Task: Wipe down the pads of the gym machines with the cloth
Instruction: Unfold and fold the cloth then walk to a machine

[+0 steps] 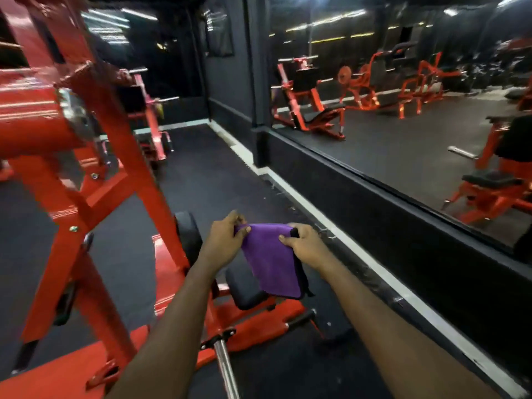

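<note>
We look down a dark rubber floor that runs beside a long wall mirror on our right, where more red machines show in reflection. A big red machine fills our left side, blurred in its upper part. Low in front of us sits its black seat pad, with a round black roller pad just behind it and a chrome bar pointing towards us. We hold the purple cloth up above the seat pad, and it hangs down with a black edge showing along its right side. Our left hand pinches the cloth's top left corner. Our right hand grips its top right edge, thumb on the front.
</note>
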Demonstrator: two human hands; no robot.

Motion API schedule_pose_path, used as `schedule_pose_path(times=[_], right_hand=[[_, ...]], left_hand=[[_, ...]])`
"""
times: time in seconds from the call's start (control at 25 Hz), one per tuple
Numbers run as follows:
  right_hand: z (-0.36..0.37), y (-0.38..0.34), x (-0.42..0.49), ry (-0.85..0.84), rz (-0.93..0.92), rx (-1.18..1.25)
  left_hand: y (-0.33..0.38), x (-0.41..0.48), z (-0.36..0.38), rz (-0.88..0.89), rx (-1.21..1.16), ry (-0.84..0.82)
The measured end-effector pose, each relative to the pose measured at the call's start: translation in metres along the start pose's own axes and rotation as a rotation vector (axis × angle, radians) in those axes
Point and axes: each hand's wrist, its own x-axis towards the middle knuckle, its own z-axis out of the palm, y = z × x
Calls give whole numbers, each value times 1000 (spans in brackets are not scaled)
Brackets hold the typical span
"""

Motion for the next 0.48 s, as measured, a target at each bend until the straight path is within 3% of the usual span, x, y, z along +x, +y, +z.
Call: schedule_pose_path(times=[0.24,0.36,0.48], right_hand=[[43,19,106,-118,-28,14],[78,33,154,-139,8,44],[120,41,202,-125,84,69]], left_hand=[[-53,59,-5,-244,213,197],[-88,89,-18,-333,490,262],[-127,125,-31,-286,764,218]])
